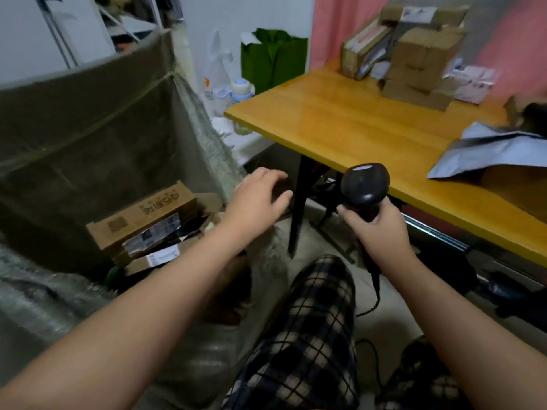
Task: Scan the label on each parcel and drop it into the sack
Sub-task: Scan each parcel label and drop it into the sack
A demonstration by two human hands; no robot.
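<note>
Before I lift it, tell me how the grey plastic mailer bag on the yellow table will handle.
The grey plastic mailer bag looks thin and creased, so probably floppy. Its sheen suggests slippery film. It lies fairly flat, so likely light.

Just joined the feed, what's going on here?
A person works between a sack and a table. The right hand grips a scanner; the left hand hangs open and empty beside the sack, where several parcels lie. More boxes and a grey mailer wait on the table.
</note>
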